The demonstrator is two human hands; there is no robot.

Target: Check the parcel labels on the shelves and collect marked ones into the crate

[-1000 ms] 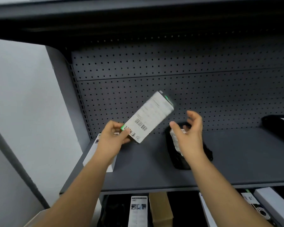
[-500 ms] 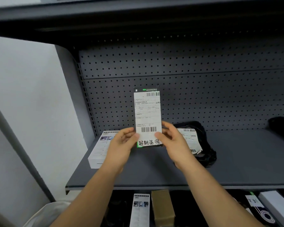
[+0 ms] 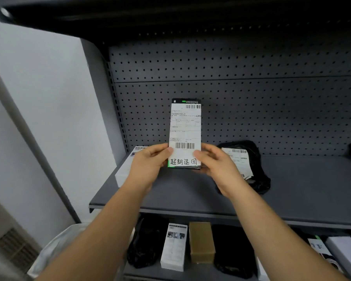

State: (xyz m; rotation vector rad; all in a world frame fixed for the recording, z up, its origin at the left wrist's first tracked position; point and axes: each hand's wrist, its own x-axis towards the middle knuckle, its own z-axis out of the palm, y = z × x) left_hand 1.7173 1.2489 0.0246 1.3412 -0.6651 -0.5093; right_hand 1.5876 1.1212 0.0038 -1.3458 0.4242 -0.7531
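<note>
Both the left hand [image 3: 150,165] and right hand [image 3: 217,167] pinch the parcel [image 3: 185,132] by its bottom corners; its long axis rises upright between them, label facing the person.

The slim parcel [image 3: 185,134] I hold upright in my left hand [image 3: 148,165] and right hand [image 3: 217,169] carries a white shipping label [image 3: 185,126] with one barcode at its top right and another near the bottom, the fine print too small to read. Along the label's bottom edge four handwritten characters read 超朝退回. The black bag [image 3: 253,171] on the shelf [image 3: 312,183] wears its own label with a barcode, its text unreadable.
</note>
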